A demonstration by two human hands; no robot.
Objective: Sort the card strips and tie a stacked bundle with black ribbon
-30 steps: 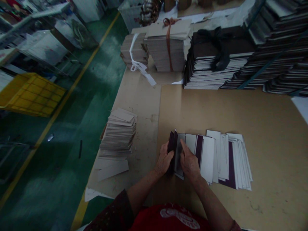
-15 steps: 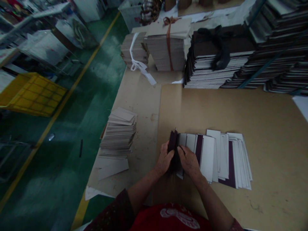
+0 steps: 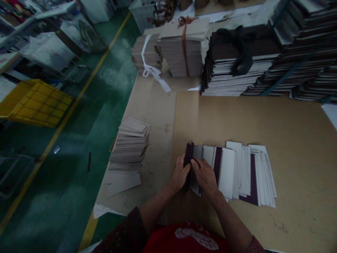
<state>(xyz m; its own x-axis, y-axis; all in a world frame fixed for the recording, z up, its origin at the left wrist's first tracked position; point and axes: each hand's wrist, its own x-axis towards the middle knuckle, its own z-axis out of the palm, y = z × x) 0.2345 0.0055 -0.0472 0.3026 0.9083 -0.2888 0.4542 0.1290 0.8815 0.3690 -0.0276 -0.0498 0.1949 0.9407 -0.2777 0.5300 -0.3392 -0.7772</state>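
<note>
My left hand (image 3: 180, 175) is closed round the outer side of a dark purple folded card piece (image 3: 188, 153), its thumb pressed against the face. Beside it, my right hand (image 3: 205, 175) grips the near edge of a white-backed card piece (image 3: 198, 151), thumb pointing at the left hand. Most of the fingers are hidden behind the pieces. A fanned row of white and dark purple card pieces (image 3: 226, 172) spreads out to the right of my right hand on the brown board (image 3: 297, 168).
Left of my hands stands a stack of grey card strips (image 3: 130, 144) near the table edge. Tied bundles of grey board (image 3: 181, 52) and dark covers (image 3: 237, 77) line the back. A yellow crate (image 3: 39, 102) is across the green floor (image 3: 86, 140).
My right thumb and hand have shifted slightly left, closer to the dark folded piece, and the white-backed piece beneath shows more. My left hand stays nearly still.
</note>
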